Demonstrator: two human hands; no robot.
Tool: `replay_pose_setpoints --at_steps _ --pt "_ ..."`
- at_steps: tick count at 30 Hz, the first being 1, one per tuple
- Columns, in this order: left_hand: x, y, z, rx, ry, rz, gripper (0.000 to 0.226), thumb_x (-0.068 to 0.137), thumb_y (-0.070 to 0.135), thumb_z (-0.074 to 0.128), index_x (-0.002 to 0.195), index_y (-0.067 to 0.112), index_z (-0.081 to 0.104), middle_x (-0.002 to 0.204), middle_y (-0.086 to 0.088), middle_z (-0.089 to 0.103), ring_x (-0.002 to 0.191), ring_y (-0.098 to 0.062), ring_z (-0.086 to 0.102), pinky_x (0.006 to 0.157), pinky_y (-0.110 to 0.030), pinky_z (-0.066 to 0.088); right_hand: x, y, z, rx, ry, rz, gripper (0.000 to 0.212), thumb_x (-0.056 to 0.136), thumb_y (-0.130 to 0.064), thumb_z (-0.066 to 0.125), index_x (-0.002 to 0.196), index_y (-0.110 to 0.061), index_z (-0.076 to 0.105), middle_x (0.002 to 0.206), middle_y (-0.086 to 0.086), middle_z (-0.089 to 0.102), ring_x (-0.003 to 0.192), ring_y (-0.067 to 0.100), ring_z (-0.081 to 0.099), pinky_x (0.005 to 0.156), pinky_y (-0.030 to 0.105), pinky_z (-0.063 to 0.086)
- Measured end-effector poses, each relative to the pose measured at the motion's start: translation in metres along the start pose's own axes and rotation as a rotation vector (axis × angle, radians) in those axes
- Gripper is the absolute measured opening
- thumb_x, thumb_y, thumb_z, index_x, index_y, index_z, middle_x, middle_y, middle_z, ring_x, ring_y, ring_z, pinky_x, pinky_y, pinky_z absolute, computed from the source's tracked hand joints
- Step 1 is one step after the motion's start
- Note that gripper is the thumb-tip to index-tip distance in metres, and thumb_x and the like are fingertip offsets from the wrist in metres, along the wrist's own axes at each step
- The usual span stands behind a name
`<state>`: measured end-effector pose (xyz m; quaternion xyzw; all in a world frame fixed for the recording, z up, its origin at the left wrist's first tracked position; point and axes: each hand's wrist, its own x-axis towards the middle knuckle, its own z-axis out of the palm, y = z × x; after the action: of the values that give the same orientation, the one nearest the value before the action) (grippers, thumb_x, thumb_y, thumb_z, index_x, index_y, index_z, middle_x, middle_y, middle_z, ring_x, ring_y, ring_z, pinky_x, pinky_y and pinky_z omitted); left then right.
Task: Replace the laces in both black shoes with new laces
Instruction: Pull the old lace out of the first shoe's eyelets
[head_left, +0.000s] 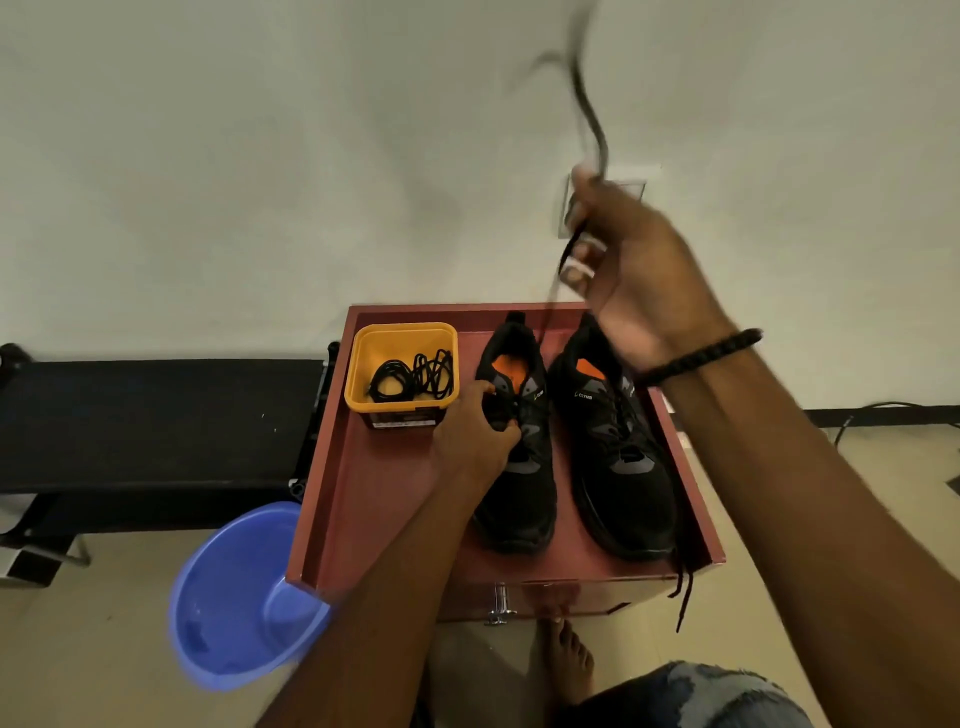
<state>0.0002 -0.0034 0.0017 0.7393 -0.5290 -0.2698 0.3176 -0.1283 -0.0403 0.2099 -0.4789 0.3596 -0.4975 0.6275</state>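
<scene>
Fingers (582, 260) of the right hand (639, 280) are curled round a black lace (592, 124), which is raised high above the shoes; the free end of this lace whips upward, blurred, against the pale wall (260, 156), while its lower part runs down from the hand to the tongue of the left shoe (514, 441). The left hand (475, 436) rests on the left side of that shoe, thumb and fingers gripping its upper near the eyelets.

Both black shoes, with orange insoles, stand side by side, toes toward the viewer, on a dark red tray-like cabinet top (363, 493). The right shoe (618, 447) is still laced, and its lace ends (683, 592) hang over the near right edge of the cabinet. At the far left of the top stands a yellow tub (402, 364) holding coiled black laces (410, 376).

A beaded black bracelet (701, 356) circles the right wrist. A blue plastic basin (244, 597) lies on the floor, near left of the cabinet. A black bench (156, 421) runs along the wall at left. A bare foot (569, 660) and a denim-clad knee (696, 696) show at the near edge.
</scene>
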Motion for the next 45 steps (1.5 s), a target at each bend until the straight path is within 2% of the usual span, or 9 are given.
replay_pose_setpoints --at_steps 4,13,17,22,29,33,36,40,45 --pt "-0.003 0.001 0.000 0.034 0.001 -0.003 0.060 0.077 0.039 0.072 0.130 0.034 0.046 0.123 0.002 0.062 0.112 -0.023 0.061 0.092 -0.045 0.053 0.010 -0.047 0.003 -0.037 0.006 -0.179 0.022 0.099 -0.026 0.057 0.079 -0.017 0.059 0.073 -0.005 0.056 0.062 0.009 0.054 0.067 0.026 0.051" --pt "-0.012 -0.002 -0.010 0.154 -0.023 0.023 0.050 0.082 0.035 0.069 0.128 0.034 0.049 0.119 0.000 0.060 0.109 -0.028 0.059 0.087 -0.042 0.051 0.028 0.088 -0.054 -0.648 0.086 0.314 0.021 0.101 -0.021 0.052 0.088 -0.010 0.065 0.091 0.007 0.069 0.083 0.018 0.068 0.091 0.038 0.058" --pt "-0.014 -0.006 -0.014 0.159 -0.011 0.046 0.051 0.083 0.032 0.068 0.130 0.035 0.048 0.119 0.002 0.060 0.108 -0.024 0.059 0.086 -0.044 0.053 0.019 0.123 -0.065 -0.984 0.033 0.265 0.018 0.099 -0.020 0.052 0.087 -0.027 0.063 0.094 -0.003 0.071 0.089 0.014 0.070 0.092 0.040 0.056" --pt "-0.014 -0.010 -0.021 0.158 0.000 0.088 0.050 0.084 0.034 0.070 0.129 0.039 0.049 0.119 0.008 0.060 0.108 -0.018 0.059 0.083 -0.040 0.053 0.027 0.107 -0.055 -0.566 0.305 0.027 0.014 0.099 -0.012 0.054 0.104 -0.018 0.066 0.097 -0.006 0.070 0.094 0.011 0.071 0.092 0.032 0.056" --pt "-0.017 -0.014 -0.020 0.145 0.021 0.078 0.047 0.087 0.032 0.069 0.131 0.031 0.052 0.129 0.005 0.057 0.115 -0.016 0.056 0.088 -0.034 0.047 0.022 0.117 -0.046 -1.215 -0.278 0.047 0.063 0.089 -0.012 0.064 0.145 -0.026 0.040 0.151 0.000 0.037 0.136 0.021 0.041 0.107 0.030 0.040" --pt "-0.019 -0.010 -0.014 0.119 0.045 0.070 0.046 0.087 0.033 0.069 0.130 0.032 0.054 0.127 0.006 0.058 0.114 -0.016 0.058 0.088 -0.032 0.047 0.021 0.121 -0.067 -1.582 -0.233 0.135 0.068 0.089 -0.034 0.065 0.148 -0.035 0.031 0.155 0.003 0.032 0.137 0.028 0.039 0.113 0.051 0.033" --pt "-0.018 -0.001 -0.006 0.078 0.043 0.073 0.046 0.086 0.030 0.070 0.130 0.030 0.056 0.123 0.006 0.062 0.111 -0.014 0.061 0.088 -0.031 0.052 0.022 0.124 -0.084 -1.846 -0.407 0.345 0.095 0.079 -0.061 0.070 0.152 -0.046 0.011 0.159 0.010 0.023 0.144 0.035 0.028 0.116 0.056 0.022" --pt "-0.010 0.008 0.004 0.058 0.031 0.088 0.047 0.088 0.025 0.069 0.133 0.028 0.056 0.122 0.006 0.065 0.111 -0.013 0.061 0.085 -0.024 0.049 0.035 0.124 -0.081 -1.963 -0.528 0.507 0.112 0.068 -0.075 0.069 0.150 -0.054 -0.005 0.158 0.018 0.021 0.142 0.041 0.031 0.113 0.059 0.028" --pt "-0.002 0.004 0.001 0.052 -0.034 0.092 0.045 0.091 0.027 0.068 0.134 0.029 0.056 0.124 0.007 0.066 0.112 -0.011 0.062 0.081 -0.020 0.045 0.058 0.120 -0.066 -1.849 -0.674 0.555 0.090 0.071 -0.060 0.078 0.146 -0.041 0.032 0.148 0.006 0.045 0.131 0.035 0.047 0.108 0.055 0.040"
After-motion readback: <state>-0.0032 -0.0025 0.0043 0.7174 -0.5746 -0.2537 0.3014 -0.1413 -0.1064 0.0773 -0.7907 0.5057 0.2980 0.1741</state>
